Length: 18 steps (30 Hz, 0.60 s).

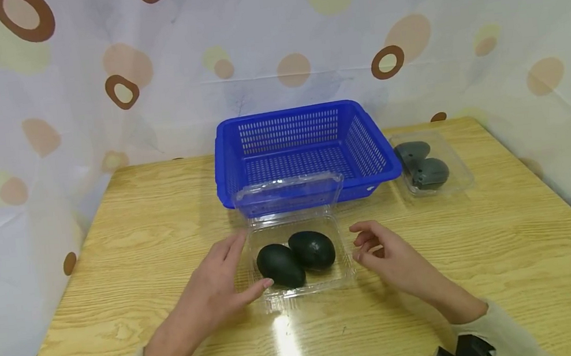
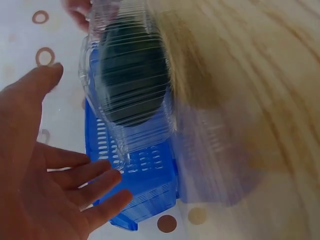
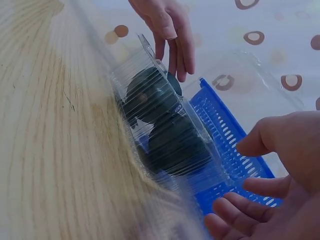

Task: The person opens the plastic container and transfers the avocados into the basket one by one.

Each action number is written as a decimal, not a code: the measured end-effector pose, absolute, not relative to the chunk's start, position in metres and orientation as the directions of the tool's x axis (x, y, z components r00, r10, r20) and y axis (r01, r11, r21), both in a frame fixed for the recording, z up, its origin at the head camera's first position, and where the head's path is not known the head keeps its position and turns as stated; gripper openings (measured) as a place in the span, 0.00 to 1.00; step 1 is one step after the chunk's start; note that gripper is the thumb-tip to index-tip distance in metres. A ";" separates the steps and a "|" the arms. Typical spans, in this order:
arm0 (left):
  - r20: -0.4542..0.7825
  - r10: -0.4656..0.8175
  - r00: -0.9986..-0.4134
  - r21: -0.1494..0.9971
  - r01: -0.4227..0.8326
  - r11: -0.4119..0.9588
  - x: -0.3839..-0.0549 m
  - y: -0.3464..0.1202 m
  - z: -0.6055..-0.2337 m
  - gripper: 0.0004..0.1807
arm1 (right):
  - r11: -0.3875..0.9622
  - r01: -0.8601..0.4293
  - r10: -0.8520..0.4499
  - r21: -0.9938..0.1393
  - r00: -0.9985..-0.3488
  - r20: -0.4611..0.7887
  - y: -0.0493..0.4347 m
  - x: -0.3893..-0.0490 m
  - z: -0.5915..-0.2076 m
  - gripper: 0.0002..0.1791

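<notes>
A clear plastic clamshell box (image 1: 304, 285) stands with its lid (image 1: 291, 186) raised on the table. Two dark green, smooth, egg-shaped fruits that look like avocados lie in it, the left avocado (image 1: 280, 265) and the right avocado (image 1: 312, 250). My left hand (image 1: 212, 287) is at the box's left side, fingers spread, thumb reaching over the front left corner. In the left wrist view the left hand (image 2: 65, 185) holds nothing. Off the right side, my right hand (image 1: 395, 259) has loosely bent fingers; the right wrist view shows this hand (image 3: 272, 185) apart from the box.
Behind the box is a blue slotted plastic basket (image 1: 310, 193), partly seen through the raised lid. Right of the basket, another clear box (image 1: 454, 169) holds two similar dark fruits (image 1: 430, 173). A patterned curtain (image 1: 271, 40) hangs beyond the wooden table (image 1: 153, 215).
</notes>
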<state>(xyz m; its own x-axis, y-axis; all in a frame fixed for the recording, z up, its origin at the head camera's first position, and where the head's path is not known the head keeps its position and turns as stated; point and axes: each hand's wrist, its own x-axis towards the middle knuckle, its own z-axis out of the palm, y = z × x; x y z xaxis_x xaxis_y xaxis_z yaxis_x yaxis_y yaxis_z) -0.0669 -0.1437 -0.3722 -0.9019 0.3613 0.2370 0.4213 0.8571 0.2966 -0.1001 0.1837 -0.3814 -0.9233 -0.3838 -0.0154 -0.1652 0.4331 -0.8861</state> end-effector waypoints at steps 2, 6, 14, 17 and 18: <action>0.228 0.399 -0.888 0.299 0.454 0.839 -0.067 -0.143 -0.374 0.54 | 0.442 -0.224 -0.374 -0.868 -0.926 0.049 0.182 -0.100 -0.380 0.22; 0.231 0.460 -0.857 0.265 0.510 0.818 -0.070 -0.140 -0.377 0.56 | 0.432 -0.319 -0.390 -0.843 -0.910 0.144 0.178 -0.101 -0.376 0.21; 0.190 0.512 -0.838 0.176 0.542 0.821 -0.077 -0.134 -0.380 0.59 | 0.500 -0.539 -0.521 -0.678 -0.812 0.261 0.164 -0.105 -0.373 0.24; 0.157 0.515 -0.843 0.166 0.537 0.827 -0.078 -0.133 -0.379 0.59 | 0.532 -0.605 -0.584 -0.592 -0.769 0.260 0.157 -0.107 -0.372 0.25; 0.148 0.516 -0.844 0.166 0.536 0.828 -0.078 -0.132 -0.379 0.59 | 0.542 -0.622 -0.604 -0.566 -0.756 0.252 0.155 -0.108 -0.372 0.25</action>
<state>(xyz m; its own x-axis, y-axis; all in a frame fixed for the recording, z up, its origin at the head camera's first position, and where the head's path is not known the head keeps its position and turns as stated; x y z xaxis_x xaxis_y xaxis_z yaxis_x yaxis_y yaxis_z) -0.0782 -0.1325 -0.3791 -0.8437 0.5159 0.1485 0.5355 0.8280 0.1660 -0.1075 0.1552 -0.3723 -0.7560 -0.6041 0.2521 -0.6216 0.5417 -0.5659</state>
